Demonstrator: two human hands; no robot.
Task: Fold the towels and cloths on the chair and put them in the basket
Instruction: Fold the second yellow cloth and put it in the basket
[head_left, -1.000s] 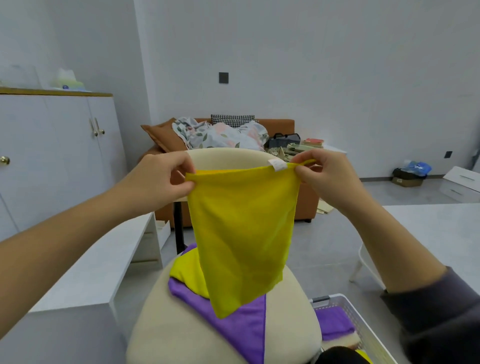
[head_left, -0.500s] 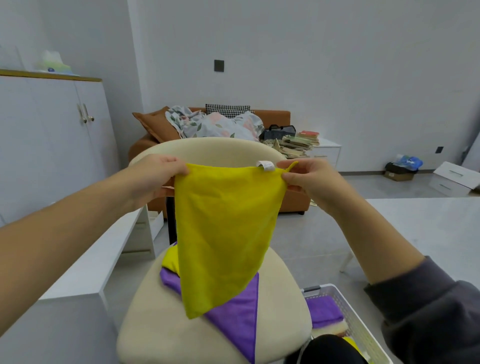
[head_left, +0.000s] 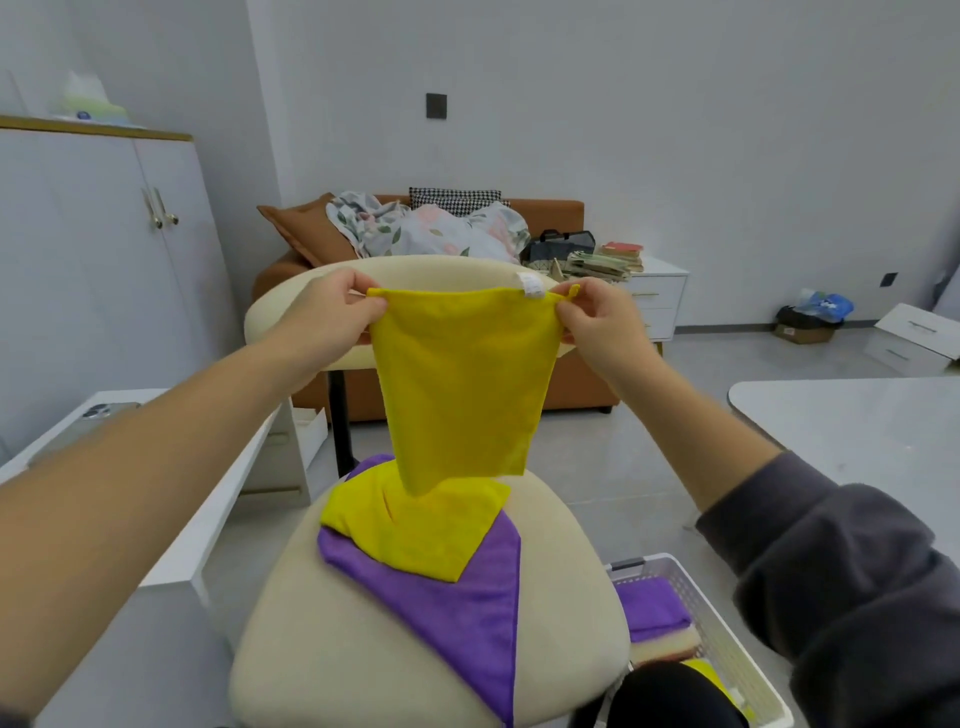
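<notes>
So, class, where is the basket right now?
In the head view, the basket sits at bottom right, on the floor beside the chair, with a purple cloth inside.

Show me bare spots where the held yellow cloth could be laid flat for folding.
Bare cushion on the chair seat, near and left of the purple cloth; the grey table at right. The seat's middle is crowded by the second yellow cloth lying over the purple.
</notes>
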